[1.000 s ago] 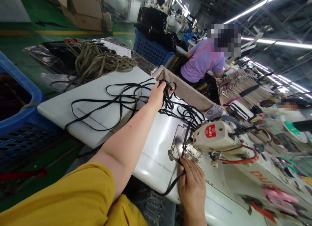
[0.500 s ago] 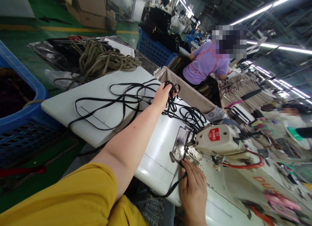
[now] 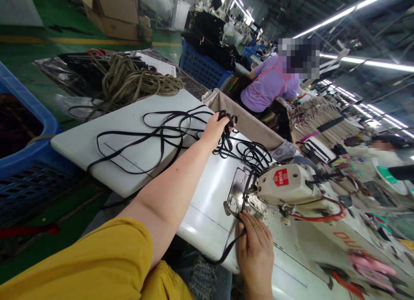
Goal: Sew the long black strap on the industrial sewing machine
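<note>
My left hand, at the end of an outstretched arm, is closed around a bunch of narrow black strap. Loose loops of this strap spread over the white sewing table and pile up behind the needle area. The strap runs across the metal plate under the head of the sewing machine. Just in front of the needle, my right hand pinches the strap at the table surface, with its fingers together. From there the strap hangs in a curve over the table's front edge.
A bundle of olive straps lies beyond the table's far left. Blue crates stand at the left and behind. A fabric-lined bin adjoins the table. A co-worker in a purple shirt sits farther back. Pink-handled scissors rest at the right.
The whole view has shifted slightly to the left. Both hands keep nearly the same places and grips on the black strap.
</note>
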A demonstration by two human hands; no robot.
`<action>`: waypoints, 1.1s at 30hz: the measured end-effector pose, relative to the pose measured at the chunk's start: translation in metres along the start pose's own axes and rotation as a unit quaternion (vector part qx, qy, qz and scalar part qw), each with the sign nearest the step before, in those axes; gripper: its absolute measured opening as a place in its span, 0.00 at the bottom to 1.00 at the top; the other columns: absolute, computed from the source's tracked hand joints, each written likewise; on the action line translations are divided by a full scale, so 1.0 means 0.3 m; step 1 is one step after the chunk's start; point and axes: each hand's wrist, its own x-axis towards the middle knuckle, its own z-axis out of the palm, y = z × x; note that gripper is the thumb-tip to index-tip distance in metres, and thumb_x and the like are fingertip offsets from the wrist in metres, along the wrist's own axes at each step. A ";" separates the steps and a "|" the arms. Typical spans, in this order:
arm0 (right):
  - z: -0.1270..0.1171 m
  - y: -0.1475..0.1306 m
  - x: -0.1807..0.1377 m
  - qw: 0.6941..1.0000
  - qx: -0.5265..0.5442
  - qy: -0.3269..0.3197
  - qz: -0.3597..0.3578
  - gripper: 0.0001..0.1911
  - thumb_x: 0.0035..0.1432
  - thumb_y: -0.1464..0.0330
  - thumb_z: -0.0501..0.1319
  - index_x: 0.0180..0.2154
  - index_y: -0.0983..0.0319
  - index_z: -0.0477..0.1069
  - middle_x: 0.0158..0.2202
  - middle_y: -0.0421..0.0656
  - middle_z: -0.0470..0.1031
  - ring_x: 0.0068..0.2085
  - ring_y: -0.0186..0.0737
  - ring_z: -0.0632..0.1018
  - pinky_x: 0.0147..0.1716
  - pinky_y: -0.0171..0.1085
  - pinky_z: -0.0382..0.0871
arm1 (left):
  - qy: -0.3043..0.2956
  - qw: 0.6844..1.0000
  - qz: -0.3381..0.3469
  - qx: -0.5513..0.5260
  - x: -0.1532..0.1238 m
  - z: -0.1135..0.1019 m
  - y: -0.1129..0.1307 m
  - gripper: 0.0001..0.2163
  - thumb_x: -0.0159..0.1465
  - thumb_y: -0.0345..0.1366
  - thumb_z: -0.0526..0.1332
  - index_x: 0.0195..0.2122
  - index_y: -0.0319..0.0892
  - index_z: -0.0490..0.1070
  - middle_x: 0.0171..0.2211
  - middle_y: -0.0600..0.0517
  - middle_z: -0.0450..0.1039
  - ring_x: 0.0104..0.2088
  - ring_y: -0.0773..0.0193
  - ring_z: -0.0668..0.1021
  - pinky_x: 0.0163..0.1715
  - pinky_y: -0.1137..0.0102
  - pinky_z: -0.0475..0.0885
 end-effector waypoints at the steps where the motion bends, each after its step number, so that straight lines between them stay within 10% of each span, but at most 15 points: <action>1: -0.001 0.000 0.000 1.000 0.000 0.000 0.001 0.16 0.78 0.65 0.54 0.58 0.62 0.75 0.54 0.51 0.82 0.56 0.50 0.80 0.62 0.53 0.69 | -0.003 1.000 0.002 0.006 -0.001 -0.001 -0.002 0.05 0.61 0.30 0.67 0.34 0.42 0.71 0.32 0.51 0.75 0.38 0.57 0.84 0.44 0.64 0.81; 33: 0.001 0.000 -0.002 1.000 0.003 -0.006 0.003 0.16 0.79 0.65 0.54 0.58 0.63 0.75 0.55 0.51 0.82 0.57 0.50 0.80 0.63 0.52 0.68 | -0.037 0.997 0.013 0.066 -0.006 -0.004 -0.018 0.04 0.60 0.30 0.65 0.34 0.41 0.70 0.31 0.50 0.76 0.34 0.59 0.82 0.38 0.68 0.79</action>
